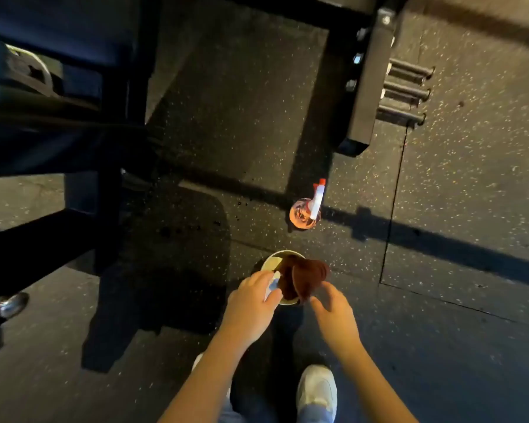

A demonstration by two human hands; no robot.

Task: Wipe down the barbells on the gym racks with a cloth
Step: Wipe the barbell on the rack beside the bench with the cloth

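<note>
A dark brown cloth (303, 277) is bunched up just above a small pale bowl (271, 261) that stands on the floor. My left hand (251, 300) reaches in from the left, its curled thumb and forefinger meeting the cloth's left edge over the bowl. My right hand (330, 309) pinches the cloth's lower right end. A black rack upright (367, 80) with several horizontal pegs (406, 93) stands at the upper right. A chrome barbell end (13, 303) shows at the far left edge.
A pink spray bottle (306, 212) with a white and red nozzle stands on the speckled rubber floor (455, 193) just beyond the bowl. A dark bench frame (110, 178) and a weight plate (28, 68) fill the left. My white shoe (316, 389) is below the hands.
</note>
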